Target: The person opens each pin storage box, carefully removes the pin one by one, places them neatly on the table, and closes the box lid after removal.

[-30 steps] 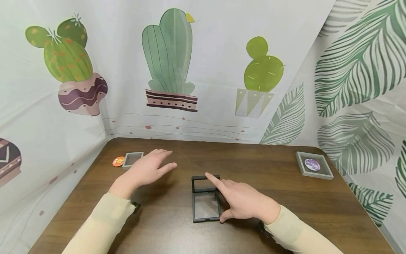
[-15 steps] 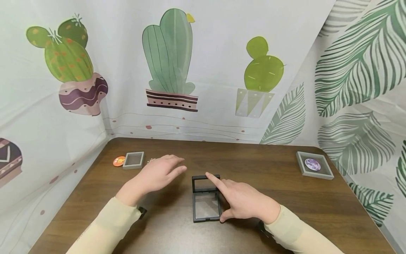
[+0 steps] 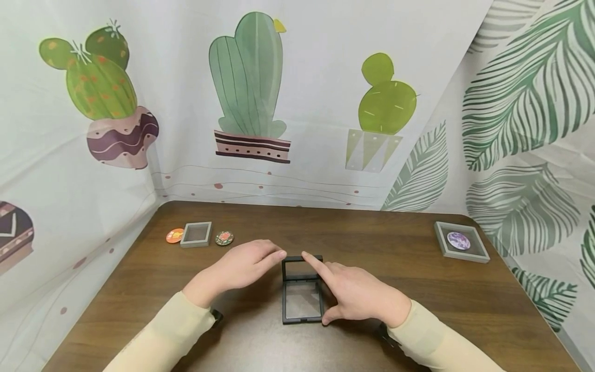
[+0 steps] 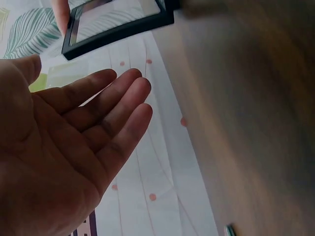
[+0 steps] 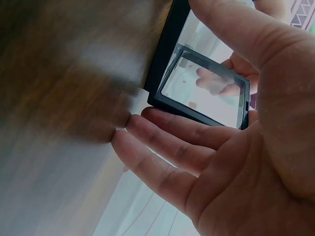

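Note:
A black hinged display case with clear film panes stands unfolded on the table, its base flat and its lid raised at the back. My right hand grips its right side, thumb at the base's front right corner and index finger along the lid's top edge. In the right wrist view, the other fingers lie behind and beside the lid. My left hand hovers at the lid's left, holding nothing, fingers extended. In the left wrist view a small gap shows between its fingertips and the lid.
Back left on the brown table lie an orange round badge, a grey display frame and a dark floral badge. A grey frame bearing a purple badge is at back right. Patterned cloth hangs behind.
My left hand has moved right, from beside the grey frame to the case's lid, uncovering the floral badge. My right hand and the case have stayed in place.

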Available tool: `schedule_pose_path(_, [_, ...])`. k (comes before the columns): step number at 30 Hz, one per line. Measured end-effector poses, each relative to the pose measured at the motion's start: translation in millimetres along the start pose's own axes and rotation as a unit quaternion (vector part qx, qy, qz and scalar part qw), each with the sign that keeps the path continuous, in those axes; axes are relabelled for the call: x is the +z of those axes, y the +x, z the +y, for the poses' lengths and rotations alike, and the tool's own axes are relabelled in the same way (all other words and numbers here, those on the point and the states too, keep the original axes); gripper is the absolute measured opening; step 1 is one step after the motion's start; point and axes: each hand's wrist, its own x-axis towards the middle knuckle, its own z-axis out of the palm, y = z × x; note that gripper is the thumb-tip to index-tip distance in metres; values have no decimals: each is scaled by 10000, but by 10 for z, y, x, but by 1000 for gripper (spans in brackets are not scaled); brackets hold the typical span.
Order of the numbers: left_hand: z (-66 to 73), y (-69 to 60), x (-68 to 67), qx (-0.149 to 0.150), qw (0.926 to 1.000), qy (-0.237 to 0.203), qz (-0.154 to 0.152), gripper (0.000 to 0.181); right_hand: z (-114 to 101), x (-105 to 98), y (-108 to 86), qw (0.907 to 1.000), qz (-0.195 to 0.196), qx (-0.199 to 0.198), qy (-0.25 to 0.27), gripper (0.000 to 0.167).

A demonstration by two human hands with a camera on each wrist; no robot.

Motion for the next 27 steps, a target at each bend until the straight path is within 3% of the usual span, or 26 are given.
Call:
schedule_pose_path(10, [39, 9, 126, -197, 9990, -379, -146, 57, 1, -2, -2, 10000, -23, 17, 41, 145])
schedule_pose_path(16, [48, 12, 157, -121, 9991, -385, -109, 57, -13, -13, -8, 10000, -29, 14, 44, 144])
schedule_pose_path(27, [50, 29, 196, -310, 9982, -508, -112, 58, -16, -17, -7, 10000, -39, 11, -8, 144])
